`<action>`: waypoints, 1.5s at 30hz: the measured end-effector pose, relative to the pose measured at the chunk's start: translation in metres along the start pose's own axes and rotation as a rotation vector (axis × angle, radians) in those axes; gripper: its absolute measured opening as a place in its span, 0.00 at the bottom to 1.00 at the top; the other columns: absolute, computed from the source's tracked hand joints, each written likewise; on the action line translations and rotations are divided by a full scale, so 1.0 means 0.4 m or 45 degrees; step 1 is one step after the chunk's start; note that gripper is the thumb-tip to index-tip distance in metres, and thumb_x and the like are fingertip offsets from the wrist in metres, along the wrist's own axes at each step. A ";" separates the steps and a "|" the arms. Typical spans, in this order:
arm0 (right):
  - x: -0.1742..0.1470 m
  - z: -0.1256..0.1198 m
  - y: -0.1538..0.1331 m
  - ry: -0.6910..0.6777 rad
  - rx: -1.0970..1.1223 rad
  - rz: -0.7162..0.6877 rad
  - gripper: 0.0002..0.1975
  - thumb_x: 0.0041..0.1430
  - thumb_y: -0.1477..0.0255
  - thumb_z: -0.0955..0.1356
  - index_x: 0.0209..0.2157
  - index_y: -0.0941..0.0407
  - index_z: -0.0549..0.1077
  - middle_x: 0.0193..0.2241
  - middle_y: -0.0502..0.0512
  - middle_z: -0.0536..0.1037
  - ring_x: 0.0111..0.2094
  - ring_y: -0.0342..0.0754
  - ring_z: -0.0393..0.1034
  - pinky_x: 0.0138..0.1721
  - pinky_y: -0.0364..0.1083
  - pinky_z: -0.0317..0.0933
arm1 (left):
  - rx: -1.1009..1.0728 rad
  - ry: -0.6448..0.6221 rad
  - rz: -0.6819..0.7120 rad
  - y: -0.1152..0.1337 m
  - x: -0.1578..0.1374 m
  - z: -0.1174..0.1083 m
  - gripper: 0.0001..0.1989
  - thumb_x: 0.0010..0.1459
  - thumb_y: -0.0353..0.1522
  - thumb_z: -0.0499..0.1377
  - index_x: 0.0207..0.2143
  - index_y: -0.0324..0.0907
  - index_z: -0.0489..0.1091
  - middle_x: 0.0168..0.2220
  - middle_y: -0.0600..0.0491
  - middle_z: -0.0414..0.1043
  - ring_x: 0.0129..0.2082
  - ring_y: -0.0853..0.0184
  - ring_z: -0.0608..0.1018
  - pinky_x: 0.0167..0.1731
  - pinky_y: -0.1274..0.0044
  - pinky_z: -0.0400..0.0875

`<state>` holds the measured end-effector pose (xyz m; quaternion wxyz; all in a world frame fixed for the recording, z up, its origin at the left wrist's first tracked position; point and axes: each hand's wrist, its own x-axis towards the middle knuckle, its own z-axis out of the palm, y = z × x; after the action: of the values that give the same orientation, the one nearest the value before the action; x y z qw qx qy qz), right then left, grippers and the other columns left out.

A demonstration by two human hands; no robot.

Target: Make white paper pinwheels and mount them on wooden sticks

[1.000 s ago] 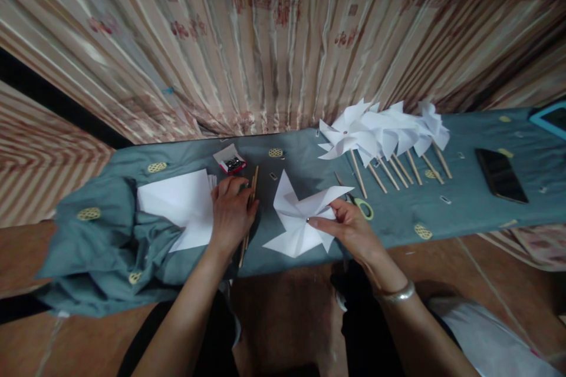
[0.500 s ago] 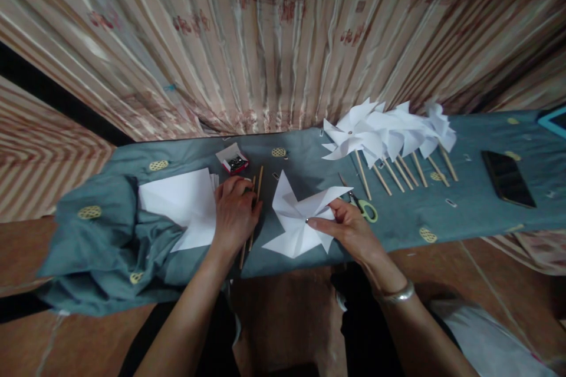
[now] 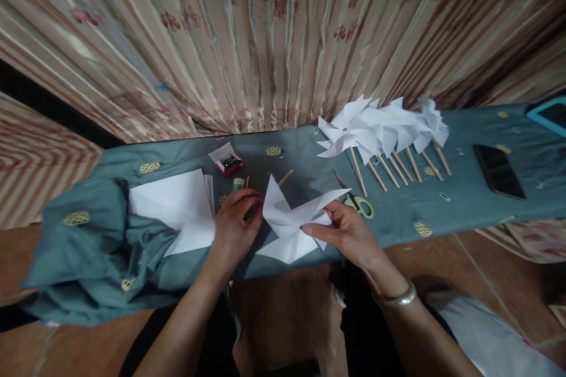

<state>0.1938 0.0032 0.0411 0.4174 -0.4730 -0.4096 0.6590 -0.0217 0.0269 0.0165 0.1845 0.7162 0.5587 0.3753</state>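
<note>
My right hand (image 3: 347, 227) pinches a white paper pinwheel (image 3: 289, 224) at its right side, thumb over the centre. My left hand (image 3: 236, 221) is closed at the pinwheel's left edge around a wooden stick (image 3: 286, 177), whose far end shows behind the paper. Another stick (image 3: 247, 181) and a small white-and-green tube (image 3: 237, 184) lie just beyond my left fingers. Left of that hand is a stack of white paper (image 3: 177, 206). A small open box of dark pins (image 3: 230, 164) sits behind it.
Several finished pinwheels (image 3: 345, 129) on sticks lie in a row at the back right. Green-handled scissors (image 3: 363, 206) lie beside my right hand. Farther right are a black phone (image 3: 499, 171) and a blue-framed device (image 3: 550, 118). A curtain (image 3: 265, 41) hangs behind the cloth-covered table (image 3: 300, 153).
My left hand has picked up a stick from the table and brought it under the pinwheel. The pinwheel has tilted slightly in my right hand. The view has shifted a little.
</note>
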 end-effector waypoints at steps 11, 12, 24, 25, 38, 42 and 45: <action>-0.069 0.021 -0.034 0.300 -0.723 -0.388 0.10 0.51 0.71 0.72 0.38 0.54 0.76 0.31 0.51 0.80 0.26 0.44 0.73 0.25 0.41 0.65 | -0.986 -0.347 -0.603 0.068 -0.036 -0.008 0.09 0.49 0.37 0.63 0.25 0.39 0.76 0.21 0.55 0.71 0.22 0.71 0.71 0.25 0.81 0.66; -0.074 0.020 -0.038 0.325 -0.808 -0.463 0.09 0.52 0.72 0.70 0.38 0.53 0.76 0.33 0.52 0.80 0.29 0.45 0.74 0.28 0.43 0.66 | -0.992 -0.363 -0.613 0.072 -0.039 -0.009 0.10 0.49 0.37 0.63 0.23 0.39 0.75 0.20 0.55 0.71 0.21 0.72 0.70 0.24 0.81 0.65; -0.116 -0.008 -0.042 0.329 -1.179 -1.127 0.18 0.58 0.79 0.67 0.49 0.53 0.66 0.37 0.54 0.79 0.39 0.50 0.73 0.44 0.52 0.66 | -1.163 -0.452 -0.753 0.089 -0.067 -0.004 0.13 0.41 0.32 0.67 0.32 0.36 0.78 0.21 0.55 0.72 0.21 0.71 0.71 0.23 0.80 0.66; -0.116 -0.010 -0.040 0.340 -1.177 -1.145 0.19 0.57 0.80 0.67 0.50 0.53 0.66 0.37 0.54 0.78 0.39 0.51 0.73 0.45 0.53 0.65 | -1.156 -0.452 -0.752 0.088 -0.068 -0.002 0.12 0.41 0.32 0.67 0.31 0.36 0.78 0.21 0.55 0.72 0.21 0.71 0.70 0.23 0.79 0.66; -0.120 0.000 -0.057 0.388 -1.079 -1.105 0.16 0.57 0.80 0.66 0.47 0.53 0.68 0.37 0.52 0.78 0.38 0.49 0.73 0.43 0.50 0.64 | -1.041 -0.565 -0.597 0.090 -0.076 0.002 0.15 0.52 0.35 0.61 0.17 0.40 0.64 0.18 0.56 0.65 0.21 0.72 0.66 0.24 0.79 0.60; -0.122 0.001 -0.057 0.395 -1.045 -1.083 0.15 0.56 0.81 0.66 0.45 0.54 0.69 0.37 0.52 0.78 0.39 0.48 0.72 0.44 0.49 0.63 | -1.053 -0.578 -0.576 0.096 -0.075 0.004 0.17 0.53 0.38 0.61 0.16 0.41 0.63 0.19 0.56 0.64 0.21 0.72 0.65 0.24 0.78 0.59; -0.125 0.000 -0.058 0.407 -1.049 -1.070 0.14 0.56 0.80 0.66 0.44 0.54 0.69 0.37 0.51 0.78 0.39 0.47 0.72 0.44 0.48 0.63 | -1.064 -0.576 -0.585 0.102 -0.076 0.004 0.18 0.53 0.39 0.61 0.16 0.40 0.63 0.18 0.57 0.63 0.21 0.72 0.64 0.24 0.78 0.58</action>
<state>0.2078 -0.0364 0.0767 0.4807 -0.4866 -0.7147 0.1461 0.0036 -0.0138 0.0332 0.6478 0.5038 0.4503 0.3519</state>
